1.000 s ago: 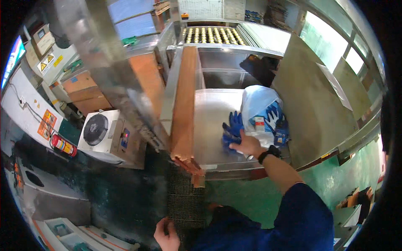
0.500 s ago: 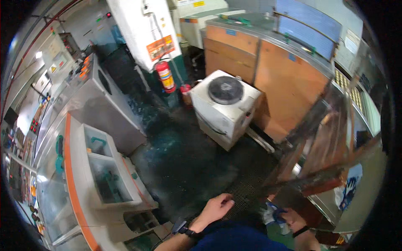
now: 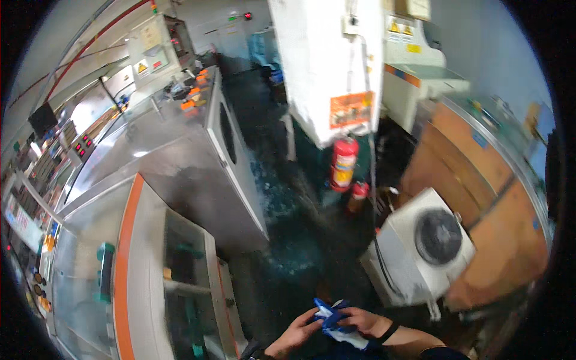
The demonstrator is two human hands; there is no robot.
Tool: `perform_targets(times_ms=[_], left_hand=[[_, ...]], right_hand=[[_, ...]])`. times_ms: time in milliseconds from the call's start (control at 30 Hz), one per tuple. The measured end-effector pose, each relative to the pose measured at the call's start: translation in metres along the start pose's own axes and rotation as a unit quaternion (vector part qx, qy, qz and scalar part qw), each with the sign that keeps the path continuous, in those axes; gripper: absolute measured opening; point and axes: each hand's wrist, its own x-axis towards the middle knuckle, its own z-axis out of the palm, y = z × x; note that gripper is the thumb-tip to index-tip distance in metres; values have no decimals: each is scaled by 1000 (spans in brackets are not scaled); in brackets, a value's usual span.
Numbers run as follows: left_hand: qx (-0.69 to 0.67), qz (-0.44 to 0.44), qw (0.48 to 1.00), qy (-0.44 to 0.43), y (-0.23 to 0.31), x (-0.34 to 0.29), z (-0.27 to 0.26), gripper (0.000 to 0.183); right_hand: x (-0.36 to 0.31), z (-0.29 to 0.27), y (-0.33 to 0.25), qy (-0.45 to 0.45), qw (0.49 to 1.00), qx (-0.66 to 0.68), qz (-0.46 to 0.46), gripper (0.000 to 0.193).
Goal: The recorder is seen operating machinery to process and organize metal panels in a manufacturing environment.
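A crumpled blue-and-white soft bundle is between my two hands at the lower middle, in front of my body. It looks like cloth or thin wrapping; its exact kind cannot be made out. My left hand pinches its left edge with thumb and fingers. On the other side my right hand is closed around the right part, covering some of it. A dark band circles my right wrist, and a dark watch or band sits on my left wrist at the lower edge.
A white box-shaped machine with a round black fan grille stands on the dark floor at right, before orange-brown panels. Red fire extinguishers are by the white pillar. Long machinery with an orange stripe lines the left.
My view has turned left, so the pillar and fan machine have shifted right. The bundle, held only by my right hand before, is now in both hands, which have come together.
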Motion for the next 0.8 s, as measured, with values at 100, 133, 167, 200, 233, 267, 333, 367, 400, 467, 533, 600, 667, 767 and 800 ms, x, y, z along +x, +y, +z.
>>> perform_targets(times_ms=[100,133,167,200,233,267,333,367,400,467,533,600,667,767,800], left_hand=[[-101,12,988,119,51,60,-73,39],[-105,15,986,131,82,72,-86,39],[-168,49,960,218,113,81,-96,33],[-233,86,919,307,144,85,-101,28],[-274,56,882,379,182,90,-105,27],[-283,60,876,386,200,104,-124,27],[-307,135,873,354,225,127,-163,23],[-311,146,865,365,233,140,-181,21],[-294,89,865,396,269,158,-183,21],[-275,66,902,327,264,192,-226,23],[-37,41,953,299,283,230,-265,34],[-84,52,941,324,316,263,-295,30],[330,-101,893,289,219,265,-340,28],[169,-220,894,352,256,302,-378,28],[135,-227,888,376,274,320,-397,28]], right_hand=[[115,-10,-107,-73,991,-26,107,46],[150,-9,-143,-84,989,-30,116,46],[192,-12,-176,-169,974,-108,104,46],[228,-7,-209,-258,943,-186,94,45],[245,24,-267,-250,929,-194,192,44],[275,21,-299,-256,924,-200,202,44],[348,13,-360,-335,855,-373,134,41],[379,19,-401,-334,824,-421,179,41],[413,20,-432,-351,810,-432,188,41],[476,25,-472,-419,696,-541,218,44],[536,-2,-485,-405,668,-590,205,50],[601,-65,-502,-486,600,-627,109,53],[634,-73,-577,-426,642,-593,236,52],[719,-181,-655,-398,593,-661,231,47],[754,-237,-671,-437,522,-713,165,45]])
